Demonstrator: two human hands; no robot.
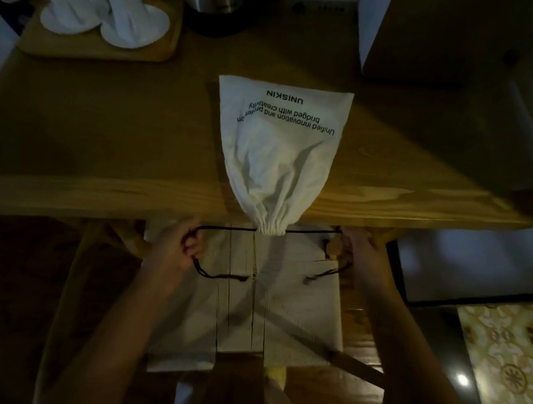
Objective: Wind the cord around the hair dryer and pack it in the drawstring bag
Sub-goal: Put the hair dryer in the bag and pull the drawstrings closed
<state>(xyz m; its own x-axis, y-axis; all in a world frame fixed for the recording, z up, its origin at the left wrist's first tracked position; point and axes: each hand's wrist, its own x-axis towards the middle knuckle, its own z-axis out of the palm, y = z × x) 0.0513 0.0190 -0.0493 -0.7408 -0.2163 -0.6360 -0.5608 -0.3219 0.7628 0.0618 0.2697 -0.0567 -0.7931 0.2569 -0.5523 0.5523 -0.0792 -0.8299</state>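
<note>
The drawstring bag (278, 155) lies bulging on the table (95, 143), its gathered mouth at the near edge. Left hand (177, 244) and right hand (354, 248) each pinch a drawstring (230, 229) end, pulled to either side of the mouth. Closing looks nearly finished; next probably calls for releasing or knotting.

A single head-worn camera looks steeply down from close above the wooden tabletop (97, 130), facing its near edge.

Dim room, wooden table (95, 143), woven-seat chair (294, 308), patterned floor (509, 366)
</note>
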